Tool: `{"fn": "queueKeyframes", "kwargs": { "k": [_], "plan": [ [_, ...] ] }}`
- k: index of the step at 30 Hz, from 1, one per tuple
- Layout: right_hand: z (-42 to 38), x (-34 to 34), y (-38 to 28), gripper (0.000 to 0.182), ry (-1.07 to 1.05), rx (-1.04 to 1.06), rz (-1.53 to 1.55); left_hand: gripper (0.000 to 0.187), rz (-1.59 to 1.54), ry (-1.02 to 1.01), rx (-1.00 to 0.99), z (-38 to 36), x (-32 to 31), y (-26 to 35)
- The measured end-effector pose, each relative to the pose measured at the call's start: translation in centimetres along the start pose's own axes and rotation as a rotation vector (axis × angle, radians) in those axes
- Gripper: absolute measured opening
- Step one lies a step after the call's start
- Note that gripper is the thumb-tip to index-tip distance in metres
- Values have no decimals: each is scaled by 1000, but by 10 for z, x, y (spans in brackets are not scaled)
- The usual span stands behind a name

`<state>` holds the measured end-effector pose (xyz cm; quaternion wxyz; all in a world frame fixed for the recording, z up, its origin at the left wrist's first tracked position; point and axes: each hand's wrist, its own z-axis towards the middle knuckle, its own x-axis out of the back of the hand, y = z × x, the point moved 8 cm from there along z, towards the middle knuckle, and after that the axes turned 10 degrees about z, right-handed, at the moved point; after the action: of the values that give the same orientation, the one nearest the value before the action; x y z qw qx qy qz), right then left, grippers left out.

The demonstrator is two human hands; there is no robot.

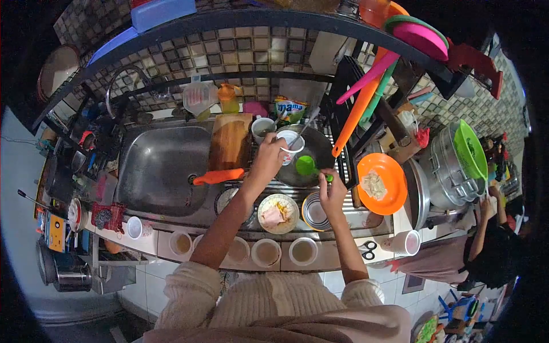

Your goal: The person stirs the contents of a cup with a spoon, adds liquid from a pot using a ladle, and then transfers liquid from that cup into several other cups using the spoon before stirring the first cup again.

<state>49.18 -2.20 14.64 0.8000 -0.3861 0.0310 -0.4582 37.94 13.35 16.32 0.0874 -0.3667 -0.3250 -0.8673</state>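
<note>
My left hand [270, 160] is closed around a white cup [293, 140], tilted over a dark metal pot [321, 143]. The handle of a green ladle [306, 166] is in my right hand [333, 193], and its bowl is over the pot beside the cup. A metal utensil [310, 119] leans in the pot. Just in front of the pot are a patterned plate [290, 207] with a pale pink piece of food and a round tin [313, 212]. Several cups of pale liquid, including one cup [303, 251], line the counter's front edge.
To the left lie a steel sink [163, 171], a wooden cutting board [230, 140] and an orange-handled utensil [219, 176]. At right are an orange plate [394, 177], scissors [369, 249] and a large steamer pot [452, 171]. Another person [492, 251] stands at far right. A dark shelf [274, 18] runs overhead.
</note>
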Motion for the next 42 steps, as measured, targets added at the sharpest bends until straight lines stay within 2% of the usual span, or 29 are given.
{"fn": "queueKeyframes", "kwargs": {
  "k": [3, 4, 6, 8, 10, 12, 15, 17, 18, 20, 21, 25, 30, 33, 35, 39, 41, 42],
  "plan": [
    [-5, 7, 19, 7, 136, -333, 226, 15, -8, -30, 38, -1, -2, -2],
    [-6, 7, 21, 7, 135, -334, 226, 15, -7, -33, 38, -2, -2, -3],
    [-10, 17, 32, 9, 304, -422, 368, 14, -4, -35, 38, -2, -4, -5],
    [-8, 22, 27, 8, 343, -420, 408, 15, 33, -32, 2, -2, -6, -4],
    [-4, 30, 17, 8, 411, -386, 484, 15, 41, -24, -4, -3, -9, -4],
    [2, 32, 9, 9, 384, -349, 471, 15, 49, -17, -9, -4, -12, -4],
    [12, 33, -4, 8, 439, -234, 495, 15, 79, -78, 25, -4, -21, -6],
    [23, 22, -12, 8, 273, -189, 401, 15, 104, -106, 44, -4, -26, -5],
    [27, 22, -12, 8, 272, -188, 401, 15, 103, -105, 43, -3, -26, -3],
    [36, 6, -46, 11, 28, 204, 38, 13, 44, -93, 47, -2, -24, 0],
    [40, 3, -58, 17, -7, 285, 55, 13, 45, -90, 47, -1, -24, 0],
    [22, 6, -50, 19, 39, 352, -10, 14, 44, -27, -4, 1, -17, 0],
    [4, 20, -32, 16, 117, 328, -4, 13, 58, -12, 10, 3, -5, -2],
    [-2, 13, -21, 14, 38, 288, -59, 13, 51, 4, 20, 4, 2, -1],
    [-2, 1, -8, 12, -103, 122, -69, 15, 36, 14, 9, 4, 4, 1],
    [-4, 2, -1, 8, -11, 5, 16, 18, 52, 41, -7, 2, 3, -2],
    [-5, 12, 16, 7, 134, -298, 219, 19, 52, 18, -13, 1, 1, -4],
    [-4, 13, 16, 7, 133, -297, 220, 19, 52, 19, -12, 0, 0, -6]
  ]
}}
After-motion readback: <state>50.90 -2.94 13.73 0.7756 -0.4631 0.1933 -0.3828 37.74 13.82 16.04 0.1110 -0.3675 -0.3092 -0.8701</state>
